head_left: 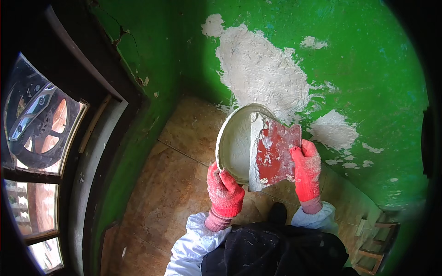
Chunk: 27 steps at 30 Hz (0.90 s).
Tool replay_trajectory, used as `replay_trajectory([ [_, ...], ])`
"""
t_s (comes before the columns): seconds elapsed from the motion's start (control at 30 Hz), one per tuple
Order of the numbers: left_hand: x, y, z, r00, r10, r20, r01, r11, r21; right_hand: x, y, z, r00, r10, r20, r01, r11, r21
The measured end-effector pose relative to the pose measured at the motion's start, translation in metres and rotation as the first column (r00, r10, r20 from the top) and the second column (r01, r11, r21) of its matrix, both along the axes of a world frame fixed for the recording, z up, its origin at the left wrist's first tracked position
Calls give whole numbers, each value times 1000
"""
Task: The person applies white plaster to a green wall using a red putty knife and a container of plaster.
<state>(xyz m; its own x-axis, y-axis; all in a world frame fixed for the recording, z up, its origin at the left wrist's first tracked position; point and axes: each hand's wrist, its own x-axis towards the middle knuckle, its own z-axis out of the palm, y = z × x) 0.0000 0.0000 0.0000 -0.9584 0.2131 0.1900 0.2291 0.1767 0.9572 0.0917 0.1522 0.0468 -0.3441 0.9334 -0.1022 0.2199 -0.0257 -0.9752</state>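
Note:
My left hand (224, 191), in a red glove dusted with white, grips the near rim of a round tub (232, 154) coated inside with pale filler. In my right hand (306, 165), gloved the same way, is a wide red filling knife (278, 154) smeared with white filler. Its straight, filler-loaded edge lies over the tub's right side, hiding part of the opening. Beyond the tub, a large rough patch of white filler (262, 69) covers part of the green wall (368, 73). A smaller white patch (334, 130) sits to its right.
A dark-framed window (37, 115) stands on the left, with a wheel visible through its glass. Brown floor tiles (156, 198) stretch below, and my dark shoe (277, 214) shows on them. Wooden slats (375, 244) stand at the lower right by the wall. Cracks run up the left-hand wall.

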Motion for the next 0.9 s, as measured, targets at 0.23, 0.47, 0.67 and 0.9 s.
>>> replay_trajectory([
  [0.23,2,0,-5,997,-58,-57,57,998,-4,-6,-6,6,998,59,-31,-58,998,9],
  [0.47,-4,2,9,992,16,124,-12,999,-31,16,-2,14,996,90,-16,-89,995,45],
  [0.67,-9,1,-2,991,119,53,-117,992,-35,33,6,9,997,-67,43,61,992,114],
  [0.9,-12,-4,4,994,106,39,-105,994,-30,15,0,-2,1000,-6,7,5,993,118],
])
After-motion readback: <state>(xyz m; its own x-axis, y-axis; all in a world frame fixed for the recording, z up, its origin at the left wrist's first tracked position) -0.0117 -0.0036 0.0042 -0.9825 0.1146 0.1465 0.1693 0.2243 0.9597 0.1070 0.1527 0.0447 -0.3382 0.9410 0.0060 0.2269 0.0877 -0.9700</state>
